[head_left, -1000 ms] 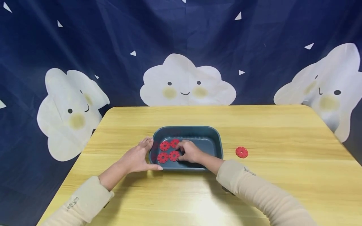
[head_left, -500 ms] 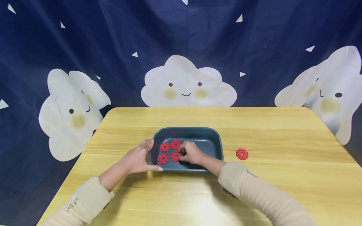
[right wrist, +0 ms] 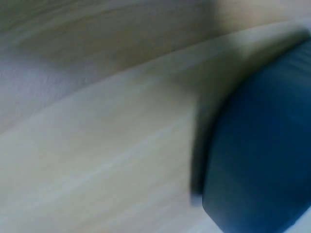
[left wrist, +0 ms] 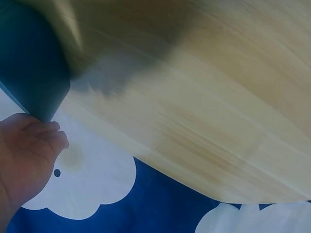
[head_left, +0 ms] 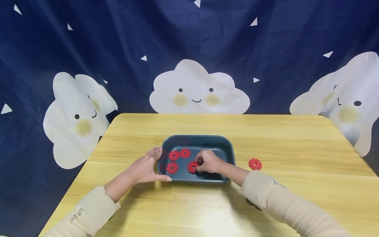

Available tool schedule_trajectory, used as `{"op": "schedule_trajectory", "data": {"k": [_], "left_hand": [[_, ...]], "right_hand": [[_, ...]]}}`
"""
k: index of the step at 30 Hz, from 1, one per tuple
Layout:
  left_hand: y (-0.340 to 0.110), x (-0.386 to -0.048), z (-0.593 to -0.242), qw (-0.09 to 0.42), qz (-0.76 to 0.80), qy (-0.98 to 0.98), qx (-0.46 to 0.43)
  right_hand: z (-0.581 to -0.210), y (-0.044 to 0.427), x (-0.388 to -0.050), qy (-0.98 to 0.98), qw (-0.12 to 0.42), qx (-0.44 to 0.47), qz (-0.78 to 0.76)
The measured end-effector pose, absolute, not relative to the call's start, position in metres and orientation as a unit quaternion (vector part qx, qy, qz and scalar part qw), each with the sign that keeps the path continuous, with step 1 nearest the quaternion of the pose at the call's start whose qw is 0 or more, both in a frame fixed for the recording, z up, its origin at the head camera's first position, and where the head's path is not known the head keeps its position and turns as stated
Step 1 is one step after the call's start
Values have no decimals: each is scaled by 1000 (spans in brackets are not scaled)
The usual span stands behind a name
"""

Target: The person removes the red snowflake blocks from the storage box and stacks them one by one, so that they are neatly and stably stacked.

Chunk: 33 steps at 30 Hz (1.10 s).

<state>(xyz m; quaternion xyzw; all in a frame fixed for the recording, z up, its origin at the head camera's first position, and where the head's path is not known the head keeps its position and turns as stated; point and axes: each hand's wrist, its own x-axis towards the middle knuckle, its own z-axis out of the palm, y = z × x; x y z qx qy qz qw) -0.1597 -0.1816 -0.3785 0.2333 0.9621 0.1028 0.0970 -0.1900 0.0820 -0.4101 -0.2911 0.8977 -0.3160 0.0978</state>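
Observation:
A dark blue rectangular basin (head_left: 197,140) stands on the table with red notched plastic discs inside. My left hand (head_left: 145,168) holds the basin's left end, fingers along the left wall and thumb by the front rim. In the left wrist view, that hand's bent fingers (left wrist: 47,133) touch the basin (left wrist: 31,63). My right hand (head_left: 209,162), inside the basin, pinches a red disc (head_left: 192,167) at its right edge; the fingertips are partly hidden. Three other discs lie at the left: a back-left disc (head_left: 174,155), a back disc (head_left: 185,153) and a front-left disc (head_left: 172,168).
One more red disc (head_left: 255,164) lies on the wooden table (head_left: 296,144), to the right of the basin. A dark blue curtain (head_left: 127,39) with white clouds hangs behind the table. The right wrist view is blurred and shows the basin's outer wall (right wrist: 262,141).
My right hand has moved right inside the basin, drawing the pinched disc away from the other three. My left hand keeps its place on the basin. The head view has shifted slightly.

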Motion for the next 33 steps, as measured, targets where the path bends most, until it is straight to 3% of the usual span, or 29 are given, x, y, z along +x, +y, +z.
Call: {"op": "schedule_trajectory", "data": {"k": [13,25,33], "left_hand": [[-184,-158,-377,95,89,962,239],[-184,-157,-381,65,70,966,241],[-183,-157,-383,66,82,966,237]], "right_hand": [[-386,104,-186,909,121,-312,-248],[-359,132,-184,902,80,-358,-229],[-352,148,-179,902,71,-330,-270]]}}
